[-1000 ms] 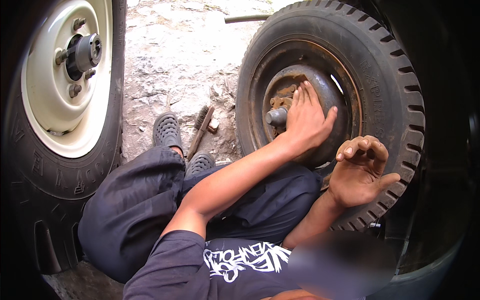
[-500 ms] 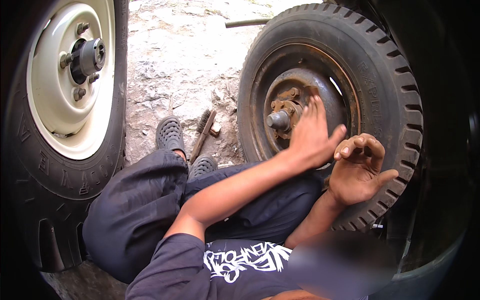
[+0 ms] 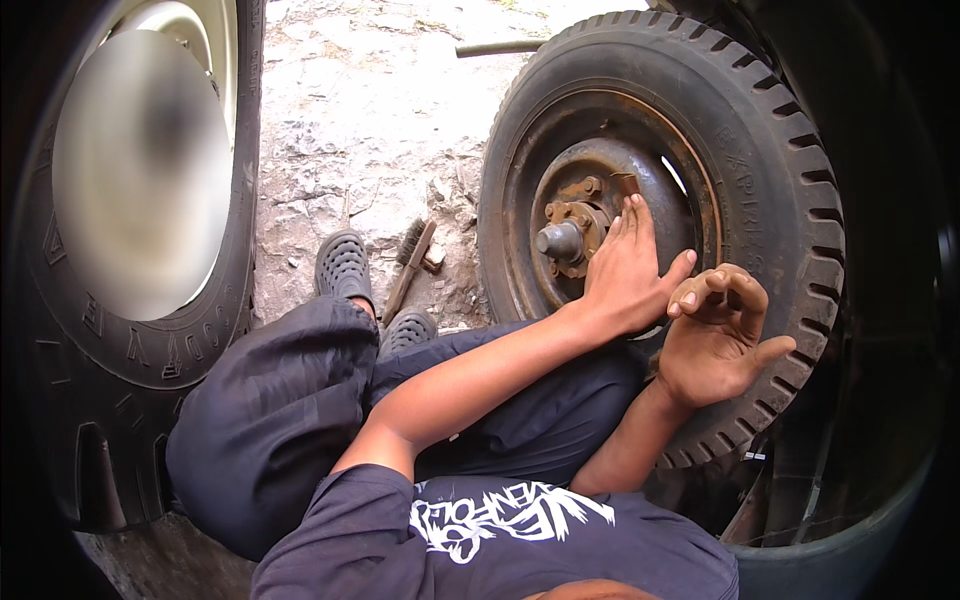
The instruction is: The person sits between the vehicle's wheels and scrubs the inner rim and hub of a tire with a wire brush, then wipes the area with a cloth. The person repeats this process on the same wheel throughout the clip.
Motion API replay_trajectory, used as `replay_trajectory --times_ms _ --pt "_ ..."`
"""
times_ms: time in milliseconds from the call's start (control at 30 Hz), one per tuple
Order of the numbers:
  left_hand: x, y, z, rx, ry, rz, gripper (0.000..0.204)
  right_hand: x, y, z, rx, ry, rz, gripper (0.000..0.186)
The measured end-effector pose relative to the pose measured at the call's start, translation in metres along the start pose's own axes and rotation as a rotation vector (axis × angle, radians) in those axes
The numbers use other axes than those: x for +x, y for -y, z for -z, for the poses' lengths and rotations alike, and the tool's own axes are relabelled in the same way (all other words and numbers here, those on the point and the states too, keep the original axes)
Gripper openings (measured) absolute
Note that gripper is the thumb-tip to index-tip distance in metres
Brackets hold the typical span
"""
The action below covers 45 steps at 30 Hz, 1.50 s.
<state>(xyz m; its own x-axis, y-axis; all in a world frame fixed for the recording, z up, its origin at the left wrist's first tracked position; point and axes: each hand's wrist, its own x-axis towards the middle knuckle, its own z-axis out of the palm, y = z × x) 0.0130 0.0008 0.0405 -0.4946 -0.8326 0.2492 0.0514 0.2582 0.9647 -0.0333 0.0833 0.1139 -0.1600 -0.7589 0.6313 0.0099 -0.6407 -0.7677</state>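
Note:
My left hand (image 3: pixel 625 275) reaches across to the rusty wheel rim (image 3: pixel 705 195) of the tyre on the right. Its fingers are straight and together, with the thumb out to the side. Under the fingertips a small flat brown piece (image 3: pixel 625 183) is pressed against the rim's domed middle; its kind is too small to tell. The hub (image 3: pixel 560 240), with a grey cap and rusty bolts, sits just left of the fingers. Beside the tyre's near side my right hand (image 3: pixel 715 340) is raised, fingers loosely curled and thumb spread, with nothing visible in it.
A second wheel with a cream rim and black tyre (image 3: pixel 210 320) stands at the left, its rim's middle blurred. A wire brush (image 3: pixel 408 265) lies by my grey clogs (image 3: pixel 342 265) on the rough ground. A dark rod (image 3: pixel 500 47) is behind the right tyre (image 3: pixel 770 200).
The view has shifted slightly. My left hand stays at the rim, with more of the brown piece showing past its fingertips. My right hand keeps its place and its curl.

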Motion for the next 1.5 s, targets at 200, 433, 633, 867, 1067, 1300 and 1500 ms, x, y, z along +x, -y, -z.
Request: replay_trajectory --times_ms 200,433,633,867,1067,1300,1500 --pt "0.039 0.013 0.020 -0.102 -0.068 0.163 0.104 0.003 0.000 -0.002 -0.004 0.048 -0.012 0.088" --pt "0.004 -0.004 0.003 -0.030 0.005 0.011 0.105 0.001 -0.002 -0.007 -0.051 -0.017 0.052 0.097" --pt "0.042 0.012 0.021 -0.090 -0.138 0.114 0.097 0.008 -0.004 0.002 -0.024 0.174 0.075 0.095" --pt "-0.008 0.008 -0.015 -0.020 0.001 -0.096 0.097 0.001 0.004 -0.003 -0.081 0.208 0.221 0.098" --pt "0.032 0.052 -0.010 0.130 -0.002 -0.028 0.092 -0.008 0.042 -0.011 -0.488 0.114 0.349 0.080" --pt "0.023 0.000 -0.005 -0.028 -0.054 0.069 0.056 -0.026 0.136 0.005 -1.380 -0.007 0.473 0.020" --pt "0.013 0.003 -0.001 -0.334 -0.030 0.143 0.055 -0.017 0.137 0.026 -1.470 -0.073 0.441 0.032"
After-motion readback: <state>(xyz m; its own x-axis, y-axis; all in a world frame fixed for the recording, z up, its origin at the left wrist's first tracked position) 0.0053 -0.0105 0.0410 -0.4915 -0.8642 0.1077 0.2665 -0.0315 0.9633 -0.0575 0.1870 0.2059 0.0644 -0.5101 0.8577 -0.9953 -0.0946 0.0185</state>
